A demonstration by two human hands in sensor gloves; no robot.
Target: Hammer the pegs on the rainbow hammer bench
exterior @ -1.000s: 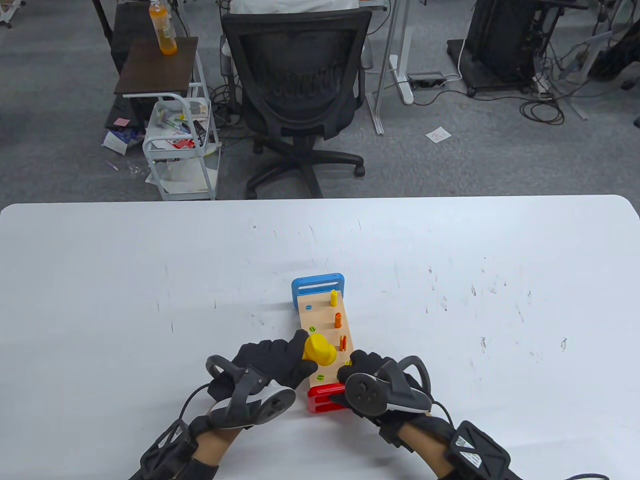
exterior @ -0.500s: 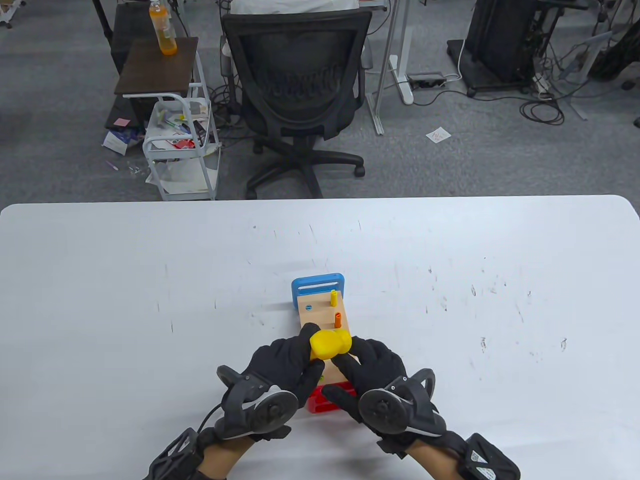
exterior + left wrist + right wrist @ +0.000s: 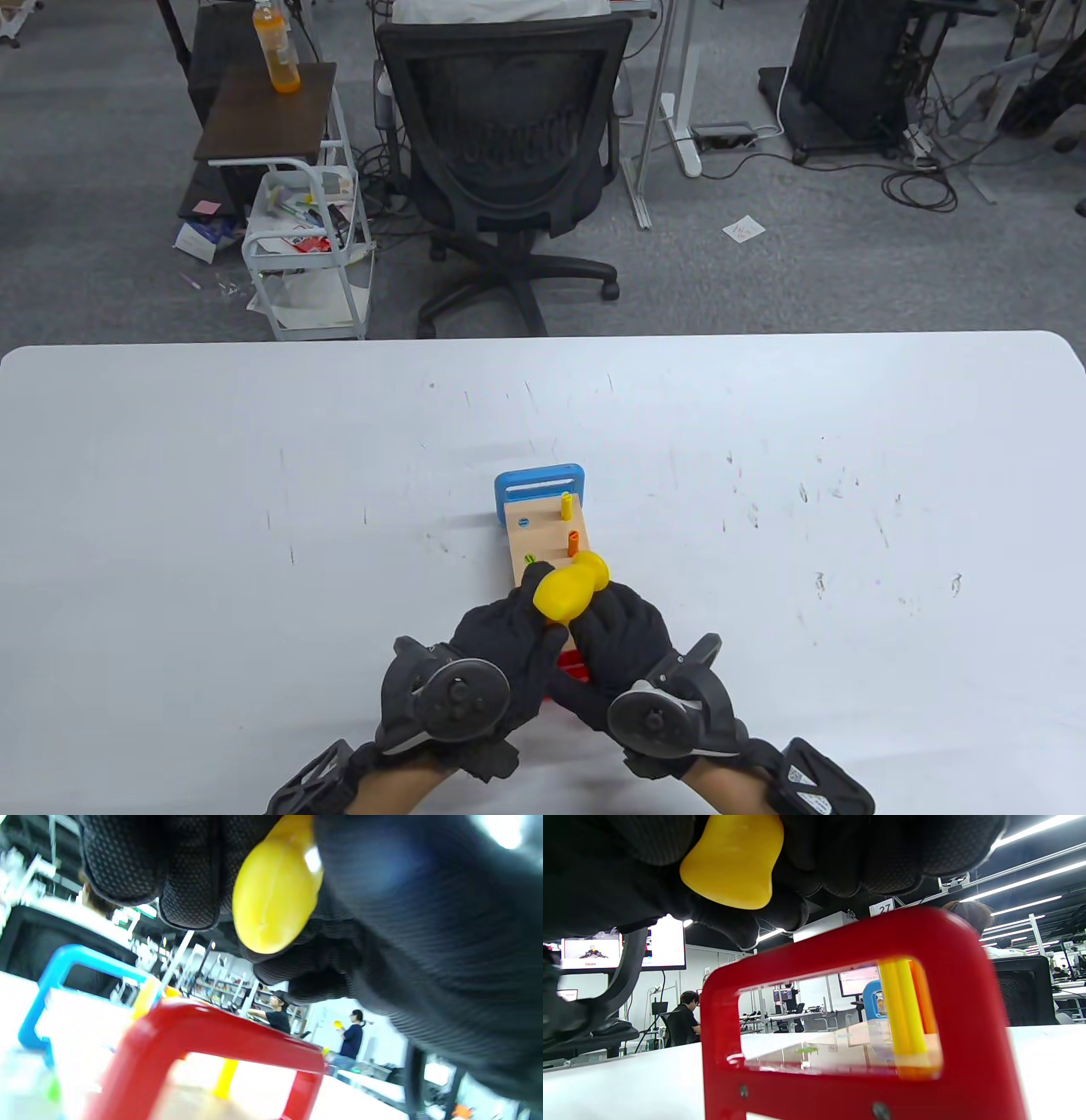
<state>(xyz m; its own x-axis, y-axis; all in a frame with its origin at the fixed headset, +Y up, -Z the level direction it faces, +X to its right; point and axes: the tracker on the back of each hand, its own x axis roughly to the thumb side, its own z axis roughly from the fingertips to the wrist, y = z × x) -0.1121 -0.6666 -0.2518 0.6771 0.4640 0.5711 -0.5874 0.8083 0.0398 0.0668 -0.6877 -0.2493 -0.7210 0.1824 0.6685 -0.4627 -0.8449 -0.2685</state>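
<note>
Low in the centre of the table view, both hands close together around the yellow hammer [image 3: 570, 588]. The left hand [image 3: 501, 637] and the right hand [image 3: 624, 632] wrap it from either side, so only its rounded head pokes out above the knuckles. From the left wrist view the left fingers [image 3: 191, 870] curl over the yellow plastic [image 3: 273, 887]; from the right wrist view the same piece [image 3: 731, 861] sits wedged under dark glove fabric. Whether the handle is gripped by one hand or shared between the two I cannot tell — the gloves hide it.

The rainbow hammer bench [image 3: 547, 543] lies on the white counter [image 3: 212, 509] just above the hands in the frame, its blue end [image 3: 540, 482] farthest up and its red end [image 3: 570, 662] tucked between the wrists. A yellow peg [image 3: 566, 504] and an orange peg [image 3: 573, 542] stand proud on the right side of the wooden top; a blue one [image 3: 523, 522] and a green one [image 3: 530, 558] on the left side sit flush. The two-handed hold looks like a way to keep the head steady right over the raised pegs, probably for a downstroke.

The hands themselves cover the lower half of the bench, so any pegs there are hidden. Beyond the counter, in the upper part of the frame, stand an office chair [image 3: 509, 136], a small cart [image 3: 310, 246] and a juice bottle [image 3: 276, 47] — none near the work.
</note>
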